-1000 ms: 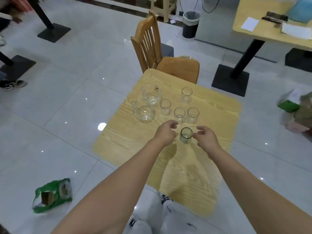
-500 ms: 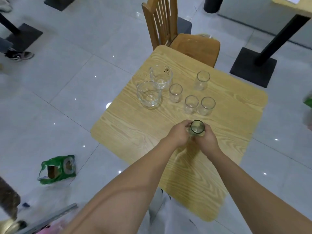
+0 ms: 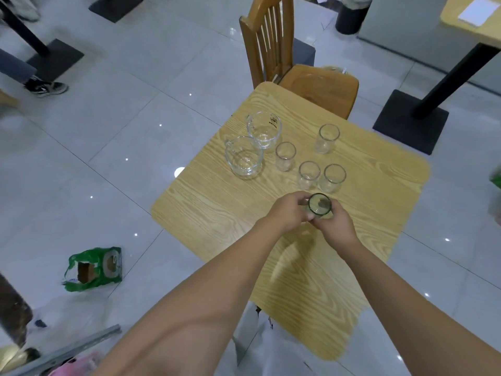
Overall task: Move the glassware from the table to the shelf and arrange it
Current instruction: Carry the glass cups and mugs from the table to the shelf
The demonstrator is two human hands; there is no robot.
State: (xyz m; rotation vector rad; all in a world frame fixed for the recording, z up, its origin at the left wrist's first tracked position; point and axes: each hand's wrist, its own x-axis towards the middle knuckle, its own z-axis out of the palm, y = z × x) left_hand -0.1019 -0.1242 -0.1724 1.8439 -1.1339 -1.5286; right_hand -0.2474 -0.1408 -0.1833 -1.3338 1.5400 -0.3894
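Observation:
A small dark-rimmed glass [image 3: 320, 204] is held just above the wooden table [image 3: 217, 213] between both hands. My left hand [image 3: 290, 211] grips its left side and my right hand [image 3: 334, 225] wraps its right side and base. Beyond it stand several small clear tumblers: two side by side [image 3: 308, 175] [image 3: 334, 177], one further left [image 3: 285, 156], one at the back [image 3: 328, 138]. Two larger handled glass mugs [image 3: 244, 156] [image 3: 264, 128] stand at the table's far left. No shelf is in view.
A wooden chair [image 3: 273, 50] is pushed against the table's far edge. Another table's black base [image 3: 410, 120] stands to the right. A torn green bag [image 3: 93, 268] lies on the tiled floor at left, with a metal bar and clutter at the bottom left. A person's shoe [image 3: 46, 88] is far left.
Both hands closed on the dark-rimmed glass from either side and raised it slightly. The view tilted down and shifted over the table.

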